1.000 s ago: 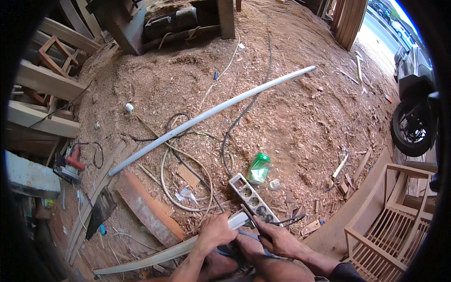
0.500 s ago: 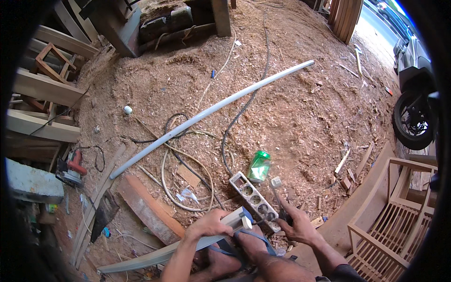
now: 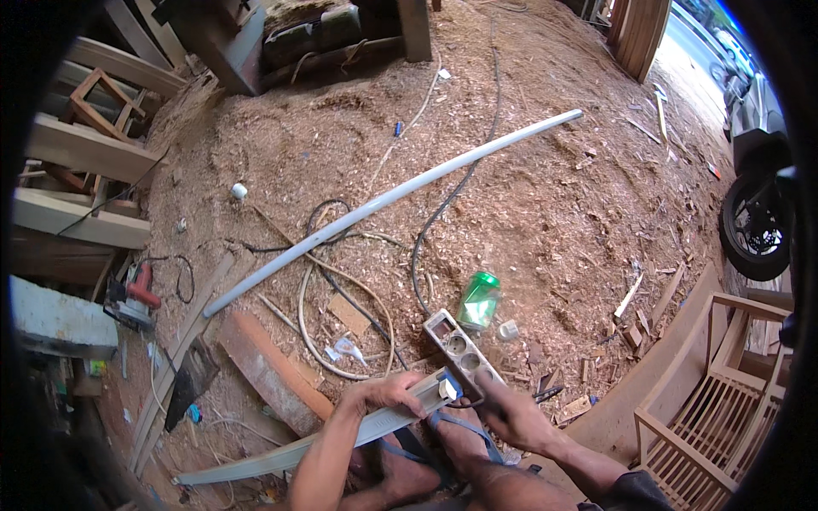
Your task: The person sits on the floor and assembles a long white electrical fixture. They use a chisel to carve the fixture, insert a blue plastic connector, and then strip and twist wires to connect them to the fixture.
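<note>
My left hand [image 3: 394, 393] is closed around the upper end of a long, pale tube-light fitting [image 3: 381, 423], which slants down to the lower left. A small white and blue piece [image 3: 447, 387] sits at its held end. Just right of that end is my right hand [image 3: 515, 419], over the lower part of a white power strip [image 3: 456, 342]. Its fingers are smeared by motion, so whether they hold anything does not show. A crushed green can [image 3: 480, 300] and a small white cap-like piece [image 3: 508, 330] lie beyond the strip.
A long white tube [image 3: 400, 189] crosses the shavings-covered floor, over looped cables [image 3: 390, 319]. A red-handled power tool [image 3: 136, 294] and timber [image 3: 89, 153] are at left. A slatted wooden frame [image 3: 711, 426] and a motorbike wheel [image 3: 757, 228] stand at right. A curved board [image 3: 273, 366] lies near my left arm.
My right hand has moved left toward the fitting's held end and now covers the lower sockets. The white piece lies apart from the hand. The whole view has shifted slightly.
</note>
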{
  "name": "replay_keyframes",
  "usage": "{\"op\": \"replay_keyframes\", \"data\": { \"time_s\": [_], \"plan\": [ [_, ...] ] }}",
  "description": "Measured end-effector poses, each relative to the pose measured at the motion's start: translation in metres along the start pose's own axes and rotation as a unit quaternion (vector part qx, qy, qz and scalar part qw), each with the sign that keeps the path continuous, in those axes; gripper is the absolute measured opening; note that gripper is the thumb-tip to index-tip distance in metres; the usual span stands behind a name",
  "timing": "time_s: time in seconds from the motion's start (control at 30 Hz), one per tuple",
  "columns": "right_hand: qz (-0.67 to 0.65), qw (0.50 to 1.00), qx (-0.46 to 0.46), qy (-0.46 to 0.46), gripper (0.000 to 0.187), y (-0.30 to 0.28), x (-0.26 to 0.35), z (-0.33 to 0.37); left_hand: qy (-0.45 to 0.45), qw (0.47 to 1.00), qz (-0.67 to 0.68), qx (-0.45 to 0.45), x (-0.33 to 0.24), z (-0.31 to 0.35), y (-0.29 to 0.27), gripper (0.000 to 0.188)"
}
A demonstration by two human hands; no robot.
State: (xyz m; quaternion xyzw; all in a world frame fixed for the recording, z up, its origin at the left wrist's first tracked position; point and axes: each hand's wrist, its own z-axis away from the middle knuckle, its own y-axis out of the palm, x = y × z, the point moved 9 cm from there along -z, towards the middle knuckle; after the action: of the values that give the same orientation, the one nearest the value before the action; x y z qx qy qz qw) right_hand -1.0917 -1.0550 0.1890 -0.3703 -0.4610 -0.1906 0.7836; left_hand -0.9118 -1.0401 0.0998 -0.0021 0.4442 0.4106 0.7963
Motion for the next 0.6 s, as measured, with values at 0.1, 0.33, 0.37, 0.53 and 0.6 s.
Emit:
{"op": "replay_keyframes", "data": {
  "time_s": [0.1, 0.33, 0.37, 0.53, 0.6],
  "plan": [
    [-0.025, 1.000, 0.002, 0.004, 0.069, 0.011, 0.004, 0.002, -0.009, 0.998, 0.064, 0.013, -0.002, -0.002, 0.004, 0.047],
    [-0.015, 0.999, 0.039, 0.018, 0.071, 0.024, -0.002, 0.004, -0.041, 0.995, 0.090, 0.024, 0.009, -0.011, 0.006, 0.050],
    [0.030, 0.999, 0.040, 0.014, 0.071, 0.024, -0.004, 0.004, -0.027, 0.998, 0.038, 0.050, 0.007, -0.017, 0.010, 0.046],
    [0.018, 0.999, -0.041, -0.009, 0.073, 0.007, -0.001, 0.007, -0.027, 0.996, 0.080, 0.041, 0.013, -0.021, 0.009, 0.048],
    [0.027, 0.998, 0.054, 0.036, 0.073, 0.026, -0.006, 0.009, -0.070, 0.989, 0.116, 0.065, 0.016, -0.019, 0.012, 0.051]
  ]
}}
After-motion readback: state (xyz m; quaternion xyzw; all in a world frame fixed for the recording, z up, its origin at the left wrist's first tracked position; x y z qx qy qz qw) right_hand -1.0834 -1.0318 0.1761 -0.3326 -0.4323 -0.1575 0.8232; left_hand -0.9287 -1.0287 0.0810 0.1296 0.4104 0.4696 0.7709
